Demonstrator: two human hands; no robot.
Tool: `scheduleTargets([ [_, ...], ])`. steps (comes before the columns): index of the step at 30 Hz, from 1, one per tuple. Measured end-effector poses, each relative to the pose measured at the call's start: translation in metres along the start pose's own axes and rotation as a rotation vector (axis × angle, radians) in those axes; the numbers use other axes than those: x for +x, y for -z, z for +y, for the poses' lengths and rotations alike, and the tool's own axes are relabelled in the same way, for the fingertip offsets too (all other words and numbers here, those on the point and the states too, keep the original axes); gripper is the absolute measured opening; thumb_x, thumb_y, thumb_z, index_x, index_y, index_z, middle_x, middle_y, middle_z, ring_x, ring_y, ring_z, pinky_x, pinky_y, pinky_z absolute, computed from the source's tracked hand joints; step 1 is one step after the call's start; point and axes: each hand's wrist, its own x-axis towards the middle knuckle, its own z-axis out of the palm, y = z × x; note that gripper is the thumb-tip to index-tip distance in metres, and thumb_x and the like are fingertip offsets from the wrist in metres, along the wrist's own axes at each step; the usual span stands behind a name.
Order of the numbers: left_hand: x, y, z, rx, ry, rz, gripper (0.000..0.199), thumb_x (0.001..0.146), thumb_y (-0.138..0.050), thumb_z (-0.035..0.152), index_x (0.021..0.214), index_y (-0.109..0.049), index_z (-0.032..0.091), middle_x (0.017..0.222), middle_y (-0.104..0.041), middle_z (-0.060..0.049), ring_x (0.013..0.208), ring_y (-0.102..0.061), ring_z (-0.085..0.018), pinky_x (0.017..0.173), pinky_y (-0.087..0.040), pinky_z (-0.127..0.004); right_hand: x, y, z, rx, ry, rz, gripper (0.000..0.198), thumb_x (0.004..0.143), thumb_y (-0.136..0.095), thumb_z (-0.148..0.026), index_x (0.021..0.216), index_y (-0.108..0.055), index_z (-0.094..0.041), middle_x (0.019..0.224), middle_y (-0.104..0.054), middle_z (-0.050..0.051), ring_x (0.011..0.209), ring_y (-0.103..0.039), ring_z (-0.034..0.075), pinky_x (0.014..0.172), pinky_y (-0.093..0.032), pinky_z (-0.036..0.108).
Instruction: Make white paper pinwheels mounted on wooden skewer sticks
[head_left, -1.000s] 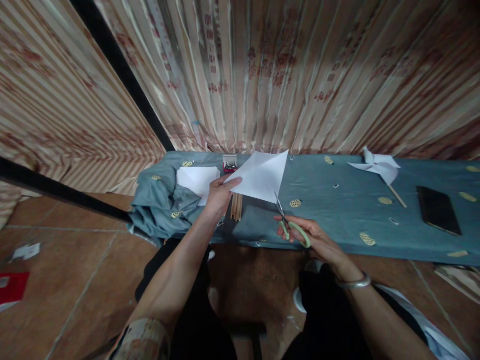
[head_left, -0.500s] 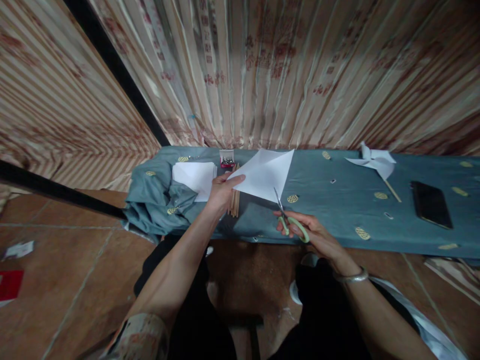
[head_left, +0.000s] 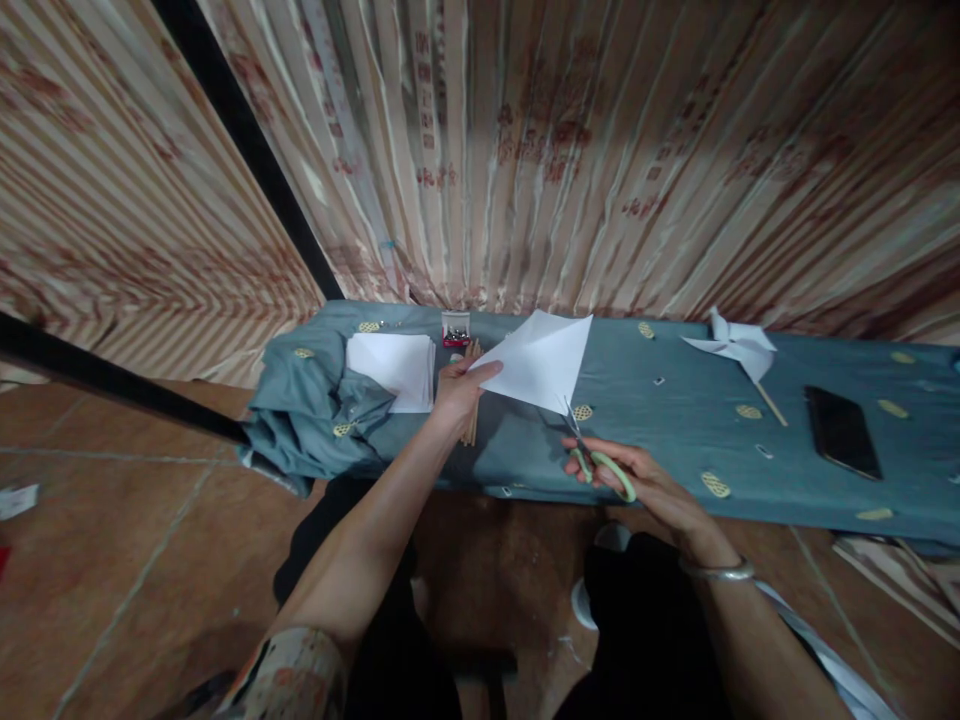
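Observation:
My left hand (head_left: 463, 388) pinches one corner of a white sheet of paper (head_left: 541, 358) between thumb and fingers, holding it above the cloth. In my right hand (head_left: 637, 475) is a pair of scissors (head_left: 583, 455) with light green handles, its blades parted at the paper's lower right corner. A bundle of thin wooden sticks (head_left: 470, 428) lies partly hidden under my left hand and the paper. Left of it rests a stack of white paper (head_left: 390, 368). Behind the sticks stands a small red box (head_left: 455, 332) with shiny metal bits inside.
A white paper pinwheel (head_left: 739, 348) on a stick lies to the right, with a black phone (head_left: 841, 432) beyond it. The bench is covered by a blue-green cloth (head_left: 660, 420), bunched at its left end. A striped curtain (head_left: 517, 150) hangs behind, beside a dark pole (head_left: 247, 140).
The scissors have moved slightly right and down, and their blades have opened wider at the paper's corner. My left hand still holds the sheet. The whole view has shifted a little.

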Motion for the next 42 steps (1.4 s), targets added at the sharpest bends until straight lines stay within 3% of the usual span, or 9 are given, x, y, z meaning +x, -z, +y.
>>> scheduleTargets([
  [12, 0.003, -0.013, -0.015, 0.036, 0.001, -0.063, 0.036, 0.041, -0.091, 0.028, 0.071, -0.077, 0.014, 0.068, -0.074, -0.004, 0.065, -0.068, -0.018, 0.073, -0.053, -0.032, -0.008, 0.009, 0.006, 0.020, 0.043, 0.061, 0.071, 0.072, -0.070, -0.067, 0.124, -0.067, -0.019, 0.099, -0.072, 0.010, 0.084, -0.063, 0.020, 0.076, -0.051, 0.031],
  [18, 0.001, -0.017, -0.016, 0.018, 0.018, -0.085, 0.037, 0.042, -0.092, 0.026, 0.073, -0.077, 0.014, 0.071, -0.075, -0.004, 0.069, -0.070, -0.019, 0.078, -0.054, -0.033, -0.010, 0.012, 0.005, 0.027, 0.036, 0.038, 0.070, 0.071, -0.073, -0.065, 0.123, -0.068, -0.019, 0.097, -0.073, 0.009, 0.084, -0.063, 0.019, 0.078, -0.051, 0.030],
  [33, -0.003, 0.000, -0.003, 0.028, 0.045, -0.026, 0.037, 0.040, -0.092, 0.023, 0.070, -0.074, 0.012, 0.076, -0.076, -0.007, 0.082, -0.073, -0.025, 0.089, -0.055, -0.039, -0.005, -0.001, 0.006, 0.015, 0.041, -0.013, 0.065, 0.073, -0.073, -0.060, 0.124, -0.068, -0.020, 0.099, -0.074, 0.010, 0.090, -0.068, 0.021, 0.083, -0.055, 0.034],
  [42, -0.004, -0.001, -0.001, 0.043, 0.049, -0.028, 0.035, 0.041, -0.090, 0.022, 0.070, -0.074, 0.012, 0.075, -0.076, -0.008, 0.088, -0.073, -0.027, 0.086, -0.056, -0.038, -0.001, -0.005, 0.007, 0.072, 0.031, -0.002, 0.065, 0.071, -0.075, -0.060, 0.121, -0.069, -0.019, 0.096, -0.073, 0.008, 0.088, -0.066, 0.020, 0.082, -0.054, 0.032],
])
